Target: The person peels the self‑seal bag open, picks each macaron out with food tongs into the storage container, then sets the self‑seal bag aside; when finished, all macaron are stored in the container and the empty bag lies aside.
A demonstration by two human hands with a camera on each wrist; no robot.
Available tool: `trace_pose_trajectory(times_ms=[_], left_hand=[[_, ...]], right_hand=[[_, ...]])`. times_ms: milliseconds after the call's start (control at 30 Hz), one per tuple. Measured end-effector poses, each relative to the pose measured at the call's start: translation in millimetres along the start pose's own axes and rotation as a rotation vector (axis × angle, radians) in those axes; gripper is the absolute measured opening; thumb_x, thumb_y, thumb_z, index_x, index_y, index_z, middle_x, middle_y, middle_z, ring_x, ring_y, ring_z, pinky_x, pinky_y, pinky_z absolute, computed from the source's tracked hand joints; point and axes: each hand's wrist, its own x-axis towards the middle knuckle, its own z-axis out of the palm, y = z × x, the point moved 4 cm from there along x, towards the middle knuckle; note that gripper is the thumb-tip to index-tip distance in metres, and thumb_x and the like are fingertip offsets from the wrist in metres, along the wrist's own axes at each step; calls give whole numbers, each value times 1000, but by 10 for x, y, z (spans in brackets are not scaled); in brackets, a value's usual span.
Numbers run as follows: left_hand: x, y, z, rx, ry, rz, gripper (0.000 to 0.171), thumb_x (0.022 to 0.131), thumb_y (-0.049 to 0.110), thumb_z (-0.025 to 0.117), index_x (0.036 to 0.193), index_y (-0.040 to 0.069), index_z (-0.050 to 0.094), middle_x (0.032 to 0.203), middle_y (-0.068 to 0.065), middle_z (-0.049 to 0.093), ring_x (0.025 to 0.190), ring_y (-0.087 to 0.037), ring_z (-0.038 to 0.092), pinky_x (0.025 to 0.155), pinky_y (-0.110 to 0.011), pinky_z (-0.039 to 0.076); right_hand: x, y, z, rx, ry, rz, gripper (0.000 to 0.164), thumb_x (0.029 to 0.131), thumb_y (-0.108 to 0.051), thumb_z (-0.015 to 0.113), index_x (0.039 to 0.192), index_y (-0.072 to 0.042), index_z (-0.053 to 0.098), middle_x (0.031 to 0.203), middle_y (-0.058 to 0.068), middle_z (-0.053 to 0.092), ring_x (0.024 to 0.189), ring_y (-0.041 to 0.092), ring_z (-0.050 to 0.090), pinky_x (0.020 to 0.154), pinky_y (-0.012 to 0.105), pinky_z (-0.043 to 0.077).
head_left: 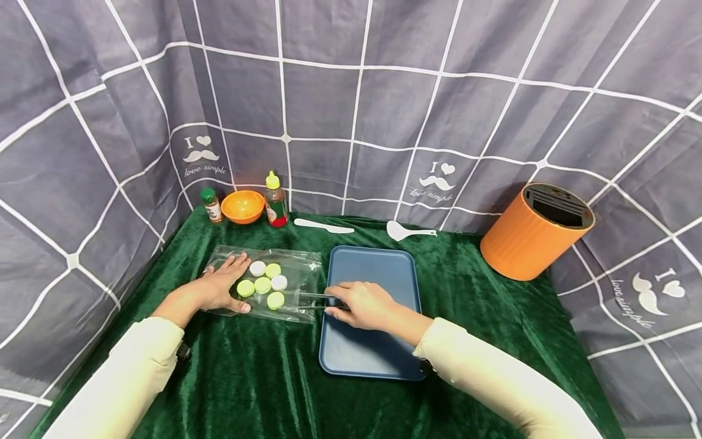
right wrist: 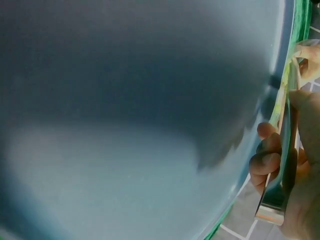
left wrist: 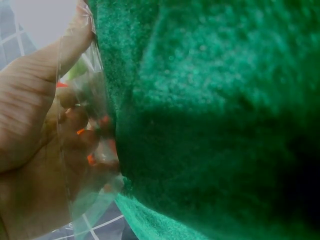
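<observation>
Your left hand (head_left: 222, 288), fingers extended, is resting on the clear plastic bag (head_left: 303, 274), gripping nothing; your right hand's (head_left: 363, 305) curled fingers are holding metal tongs (right wrist: 275, 197), which are pointing toward light-green and white discs (head_left: 276, 300) within the bag's outline.

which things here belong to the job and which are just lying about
Likely part of the job:
tongs, held by the right hand
clear bag, touched by the left hand
green and white discs, in or on it, unclear which
blue tray, below the right hand

Apparently just lying about:
orange bowl
yellow-capped bottle
green-capped shaker
white knife
white ladle
orange holder
</observation>
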Motion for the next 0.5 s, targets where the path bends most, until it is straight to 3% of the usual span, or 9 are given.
trace_pose_trajectory(times_ms=[267, 500], left_hand=[[0, -3, 11, -2, 1, -3, 157, 66, 92, 82, 179, 10, 12, 188, -16, -3, 172, -49, -7, 128, -84, -1], [-1, 10, 1, -7, 1, -9, 156, 66, 92, 81, 179, 10, 11, 188, -16, -3, 173, -48, -7, 128, -84, -1]], right_hand=[[36, -6, 63, -14, -20, 4, 41, 112, -45, 65, 143, -18, 72, 121, -1, 78, 90, 19, 79, 72, 41, 66], [-7, 72, -8, -28, 7, 6, 40, 112, -43, 66, 143, -17, 72, 123, 0, 79, 92, 22, 81, 71, 42, 65]])
